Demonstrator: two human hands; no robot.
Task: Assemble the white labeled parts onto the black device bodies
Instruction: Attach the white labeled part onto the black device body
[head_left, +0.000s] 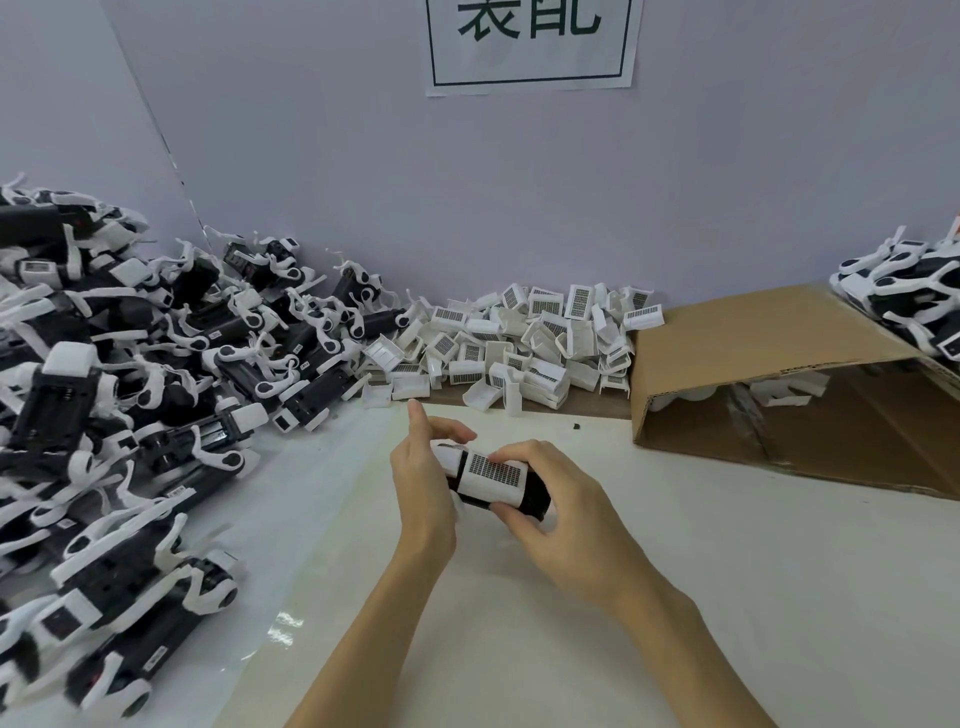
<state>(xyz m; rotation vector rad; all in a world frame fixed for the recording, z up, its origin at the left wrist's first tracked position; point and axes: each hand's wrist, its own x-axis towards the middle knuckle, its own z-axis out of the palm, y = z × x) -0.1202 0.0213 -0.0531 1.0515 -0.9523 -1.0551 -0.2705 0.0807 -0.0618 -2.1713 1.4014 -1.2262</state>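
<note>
- The white labeled part (493, 478) sits over the black device body (532, 498), and I hold both in the air just above the bench (675, 597), in front of me. My judgement is that the part is on but maybe not fully seated; I cannot see its latching edges, so a half-clipped side could go unnoticed.
- My right hand (558, 519) wraps the body's right end, fingers (506, 457) curled over the top edge of the label and thumb under. If I squeeze too far to that end, the part could tilt and jam on 1 side.
- My left hand (423, 486) holds the other end, mostly with the palm and thumb side; its fingers (449, 430) are loosely spread and the forefinger stands up free. That grip looks light, so a hard push from the right could slide the body out of it.
- Pressing on the printed label could scuff or lift it.
- The pile of loose white parts (524, 338) lies near, against the wall (467, 182); a dropped piece could bounce into it and mix with unused ones.
- The heap of black bodies (130, 389) on my left reaches close to my forearm; an elbow swing could start it sliding.
- The cardboard box (779, 384) lies tipped open on my right, with more units (904, 296) stacked on top of it that a knock might tumble.
</note>
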